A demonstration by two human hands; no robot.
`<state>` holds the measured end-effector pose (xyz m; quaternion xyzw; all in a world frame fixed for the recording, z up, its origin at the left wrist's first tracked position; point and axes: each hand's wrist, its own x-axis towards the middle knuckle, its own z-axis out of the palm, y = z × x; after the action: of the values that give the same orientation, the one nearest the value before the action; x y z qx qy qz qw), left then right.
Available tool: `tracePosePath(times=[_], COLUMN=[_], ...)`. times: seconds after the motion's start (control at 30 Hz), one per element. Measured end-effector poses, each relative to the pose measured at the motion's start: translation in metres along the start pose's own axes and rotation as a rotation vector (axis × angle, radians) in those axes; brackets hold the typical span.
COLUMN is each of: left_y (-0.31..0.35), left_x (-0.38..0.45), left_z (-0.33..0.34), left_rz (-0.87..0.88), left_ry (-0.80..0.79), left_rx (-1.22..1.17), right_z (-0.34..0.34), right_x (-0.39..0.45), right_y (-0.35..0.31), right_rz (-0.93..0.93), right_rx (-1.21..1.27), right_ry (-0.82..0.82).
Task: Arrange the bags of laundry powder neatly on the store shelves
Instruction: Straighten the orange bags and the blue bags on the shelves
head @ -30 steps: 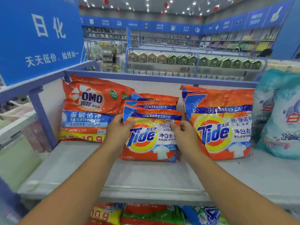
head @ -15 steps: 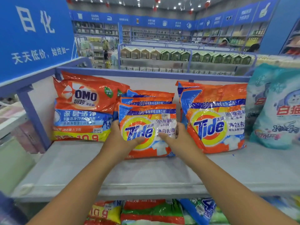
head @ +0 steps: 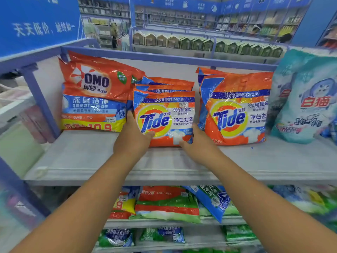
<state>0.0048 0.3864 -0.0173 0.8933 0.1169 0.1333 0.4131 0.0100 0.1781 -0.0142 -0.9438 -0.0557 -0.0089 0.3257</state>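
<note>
Two hands are on the job, and I have both at the small Tide bag (head: 164, 117). My left hand (head: 132, 137) grips its left edge, thumb hooked over the front and fingers behind. My right hand (head: 196, 141) pinches the lower right corner, though how its fingers curl behind the plastic I cannot tell. The bag stands upright on the shelf (head: 91, 161), foremost of a short row of matching small bags.

To finish this step well, I judge I should push evenly with both hands until the face sits flush against the bags behind, keeping the base flat so it does not slump forward.

It is glossy orange plastic with a yellow and blue target logo, soft and a little crumpled. Just left of my left hand leans the OMO bag (head: 94, 95); right of my right hand stands the large Tide bag (head: 235, 108), with a pale teal bag (head: 306, 95) beyond.
</note>
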Motion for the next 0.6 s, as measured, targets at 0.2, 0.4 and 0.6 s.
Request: tracePosePath(times=[0.2, 0.4, 0.6], left_y=[0.000, 0.011, 0.010], left_x=[-0.049, -0.128, -0.221], left_z=[0.001, 0.022, 0.060], left_rz=[0.148, 0.158, 0.166], left_ry=[-0.069, -0.053, 0.004], left_rx=[0.526, 0.637, 0.625], right_z=[-0.014, -0.025, -0.027], right_x=[-0.047, -0.103, -0.171], right_y=[0.020, 0.050, 0.105], right_rz=[-0.085, -0.267, -0.327], right_rx=[-0.284, -0.453, -0.380], right_ry=[-0.110, -0.046, -0.110])
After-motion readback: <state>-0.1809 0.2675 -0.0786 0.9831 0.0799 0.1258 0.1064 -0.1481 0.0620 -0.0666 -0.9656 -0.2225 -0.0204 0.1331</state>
